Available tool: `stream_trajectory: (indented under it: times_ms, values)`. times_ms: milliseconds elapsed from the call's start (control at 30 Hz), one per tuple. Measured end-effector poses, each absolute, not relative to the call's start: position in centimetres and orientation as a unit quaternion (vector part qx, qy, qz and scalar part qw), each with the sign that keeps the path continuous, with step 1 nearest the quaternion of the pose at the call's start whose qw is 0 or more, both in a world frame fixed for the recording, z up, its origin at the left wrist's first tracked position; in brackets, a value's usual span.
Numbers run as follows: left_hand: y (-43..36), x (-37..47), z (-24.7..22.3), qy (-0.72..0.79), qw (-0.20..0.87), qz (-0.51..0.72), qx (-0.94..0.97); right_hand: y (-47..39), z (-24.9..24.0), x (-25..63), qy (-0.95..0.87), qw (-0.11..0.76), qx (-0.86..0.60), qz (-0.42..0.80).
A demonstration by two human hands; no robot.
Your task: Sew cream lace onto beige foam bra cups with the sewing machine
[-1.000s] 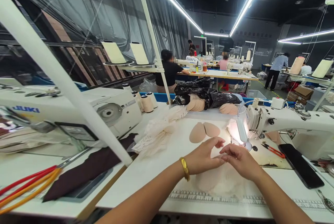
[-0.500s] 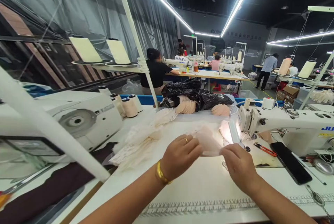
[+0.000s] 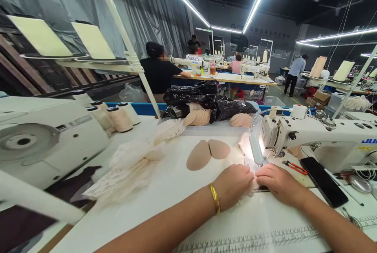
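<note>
My left hand [image 3: 237, 186], with a gold bracelet on its wrist, is closed on sheer pale fabric [image 3: 250, 164] just before the sewing machine's needle area. Close beside it, my right hand [image 3: 278, 182] has its fingers pressed together on the same fabric at the machine bed. Much of the cloth is hidden by my hands and washed out by the bright lamp [image 3: 255, 149]. The white sewing machine [image 3: 312, 135] stands to the right, its needle not visible. Two beige moulded pads [image 3: 198, 156] lie side by side on the table, left of my hands.
Pale lace fabric [image 3: 126, 166] is heaped at the left. Red-handled snips [image 3: 295, 167] and a black phone [image 3: 324, 182] lie right of my hands. Stacked beige pads [image 3: 198, 117] and black plastic bags [image 3: 191, 96] sit behind. A printed ruler [image 3: 250, 239] runs along the front edge.
Both hands have brought the sheer fabric from over the table to the machine's needle area and moved closer together. Two beige pads now show on the table. The view has shifted right.
</note>
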State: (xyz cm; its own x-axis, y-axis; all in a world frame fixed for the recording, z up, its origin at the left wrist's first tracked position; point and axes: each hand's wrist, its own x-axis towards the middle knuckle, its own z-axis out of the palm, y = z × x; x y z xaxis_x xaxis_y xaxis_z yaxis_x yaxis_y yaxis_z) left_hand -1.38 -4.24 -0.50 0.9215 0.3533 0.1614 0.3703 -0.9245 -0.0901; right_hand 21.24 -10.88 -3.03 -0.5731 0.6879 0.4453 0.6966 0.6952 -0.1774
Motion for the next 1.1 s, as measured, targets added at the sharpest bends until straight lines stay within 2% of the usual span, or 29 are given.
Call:
stream_trajectory:
  times_ms: [67,167,567,867,1100]
  values:
    - [-4.1,-1.5,-1.2,-0.194,0.056,-0.112,-0.973,-11.3,-2.9,21.7,-0.881,0.257,-0.397,0.016]
    - [-4.3,-2.0,-2.1,-0.166,0.053,-0.163,-0.971,-11.9,-2.5,22.0,-0.884,0.227,-0.408,0.025]
    - [-4.7,-1.7,-2.2,-0.141,0.016,-0.222,-0.965,-12.4,-1.3,22.1,-0.888,0.218,-0.402,0.052]
    - [-4.7,-1.8,-2.2,-0.137,0.013,-0.213,-0.967,-12.4,-1.7,22.3,-0.888,0.218,-0.398,0.075]
    - [-3.6,-1.3,-3.6,-0.117,-0.027,-0.243,-0.962,-12.4,-1.5,22.0,-0.873,0.193,-0.444,0.067]
